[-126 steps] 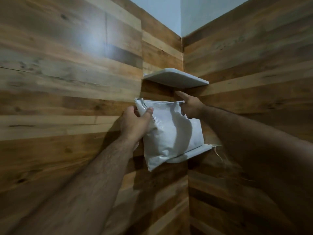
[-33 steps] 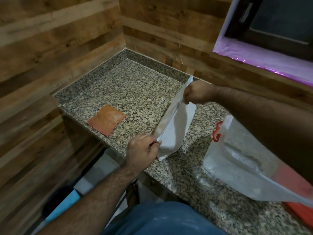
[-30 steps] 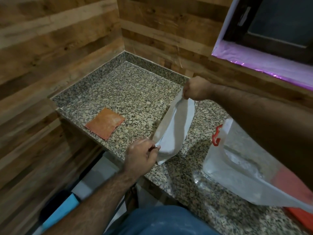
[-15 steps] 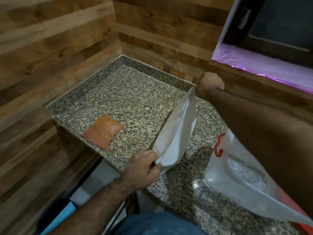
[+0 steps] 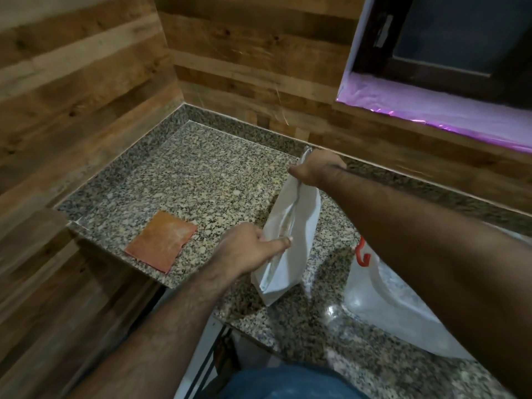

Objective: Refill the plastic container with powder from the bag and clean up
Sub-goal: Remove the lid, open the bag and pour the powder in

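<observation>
White bag [image 5: 290, 240] stands on the counter [image 5: 201, 180] (top closed). Left hand [image 5: 247, 249] and right hand [image 5: 315, 168] pinch its top; opening comes next.

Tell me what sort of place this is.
Probably a home kitchen corner: a speckled granite countertop with a raised edge, wood-plank walls, and a dark-framed window above it. Both hands hold a white powder bag over the counter.

Your left hand [image 5: 249, 249] sits at centre frame, fingers and thumb pinched shut, bare forearm running down to the lower left. Your right hand [image 5: 318, 169] is higher, fist closed, its forearm crossing to the right edge.
</observation>
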### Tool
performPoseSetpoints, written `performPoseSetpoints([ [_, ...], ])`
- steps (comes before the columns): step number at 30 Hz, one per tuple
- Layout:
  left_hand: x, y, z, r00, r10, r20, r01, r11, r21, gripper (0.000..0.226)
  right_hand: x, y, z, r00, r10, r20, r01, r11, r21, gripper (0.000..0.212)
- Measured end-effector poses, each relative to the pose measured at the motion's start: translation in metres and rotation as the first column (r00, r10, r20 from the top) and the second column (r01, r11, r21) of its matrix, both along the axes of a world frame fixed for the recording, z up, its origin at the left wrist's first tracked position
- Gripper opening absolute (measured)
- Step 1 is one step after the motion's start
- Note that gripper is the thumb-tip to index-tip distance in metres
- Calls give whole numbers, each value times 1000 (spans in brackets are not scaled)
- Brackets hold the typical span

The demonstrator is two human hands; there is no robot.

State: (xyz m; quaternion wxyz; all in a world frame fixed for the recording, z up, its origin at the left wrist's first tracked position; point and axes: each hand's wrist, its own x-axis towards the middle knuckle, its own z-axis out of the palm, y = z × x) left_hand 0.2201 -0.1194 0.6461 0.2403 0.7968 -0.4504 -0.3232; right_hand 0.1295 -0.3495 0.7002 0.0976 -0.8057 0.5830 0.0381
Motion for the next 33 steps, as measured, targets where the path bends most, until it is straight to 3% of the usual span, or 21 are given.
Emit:
performPoseSetpoints([
  [4,-10,-13,1,961,-163,223,133,981,142,50,8,3,-8,1000,-28,-12,29,997,65,46],
  [9,-24,-10,2,924,-213,317,207,977,52,50,5,4,-11,1000,13,14,-14,997,80,36],
  [18,-32,3,14,954,-241,178,252,967,-45,52,-14,13,10,979,15,201,-27,998,55,49],
  [24,-49,6,45,980,-150,132,178,956,-234,48,-29,20,86,955,105,277,-82,992,-92,47],
  [28,-61,-5,95,994,-108,29,111,908,-404,49,-43,19,155,899,140,415,-64,979,-192,50],
  [33,-74,-30,171,985,-147,91,173,847,-502,56,-79,24,248,836,240,493,-70,939,-338,47],
])
